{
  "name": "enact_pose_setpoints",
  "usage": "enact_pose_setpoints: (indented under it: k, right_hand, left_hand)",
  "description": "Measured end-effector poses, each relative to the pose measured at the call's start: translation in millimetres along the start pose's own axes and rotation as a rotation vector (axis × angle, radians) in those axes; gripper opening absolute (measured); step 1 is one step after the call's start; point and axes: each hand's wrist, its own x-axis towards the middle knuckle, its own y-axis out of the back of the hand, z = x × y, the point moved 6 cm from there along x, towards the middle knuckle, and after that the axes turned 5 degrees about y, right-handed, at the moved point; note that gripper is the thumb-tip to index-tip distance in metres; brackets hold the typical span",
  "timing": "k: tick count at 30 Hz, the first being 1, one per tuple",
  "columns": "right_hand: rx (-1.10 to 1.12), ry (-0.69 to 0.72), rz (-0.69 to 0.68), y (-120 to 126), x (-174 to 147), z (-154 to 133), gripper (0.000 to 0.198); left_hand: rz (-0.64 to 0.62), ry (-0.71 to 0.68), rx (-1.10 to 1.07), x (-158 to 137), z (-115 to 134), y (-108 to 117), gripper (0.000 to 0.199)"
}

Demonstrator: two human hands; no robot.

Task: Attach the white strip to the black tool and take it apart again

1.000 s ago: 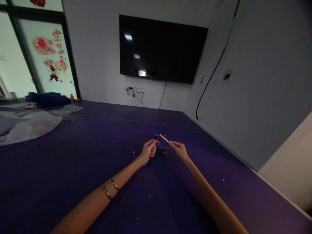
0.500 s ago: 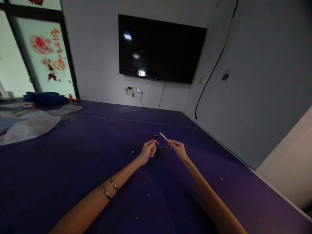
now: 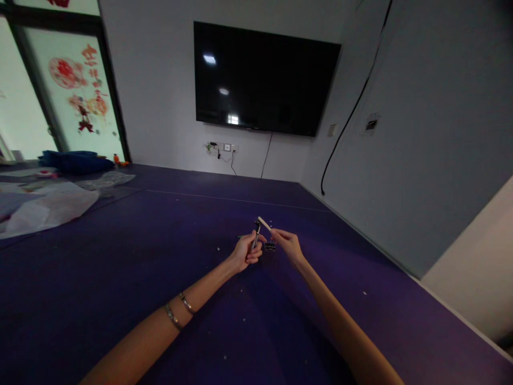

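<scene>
My left hand [image 3: 243,253] is closed around a slim dark tool with a shiny edge [image 3: 256,234], held roughly upright; its exact kind is too small to make out. A thin green bit [image 3: 240,236] shows beside that hand. Between thumb and fingers, my right hand [image 3: 290,247] pinches a short pale stick [image 3: 263,223]. The stick's far end lies close to the tool's top; whether they touch I cannot tell. Just beyond and between the hands, a small dark case [image 3: 270,247] rests on the purple floor [image 3: 192,224].
Small white scraps dot the floor. Clear plastic sheeting [image 3: 52,208] and a dark blue bundle [image 3: 76,162] lie at the left. A television [image 3: 264,80] hangs on the far wall, and a black cable [image 3: 352,109] dangles along the right wall.
My left hand has turned so that more of the dark tool shows, with its shiny side visible. The pale stick and my right hand have shifted slightly left, nearer the tool.
</scene>
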Motion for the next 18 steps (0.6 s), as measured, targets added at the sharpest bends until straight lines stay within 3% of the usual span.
enact_pose_setpoints:
  k: [8,12,18]
  right_hand:
    - [0.007,-0.043,0.034,5.6,-0.5,8.5,0.041]
    - [0.051,-0.018,-0.009,-2.0,-1.8,1.0,0.036]
    - [0.089,-0.077,-0.021,-1.7,-6.3,14.7,0.035]
  left_hand:
    - [-0.011,-0.023,-0.021,-0.6,3.0,1.2,0.034]
    - [-0.022,-0.018,-0.014,-0.5,1.2,-0.4,0.035]
    - [-0.002,-0.023,-0.01,-1.8,2.7,0.0,0.035]
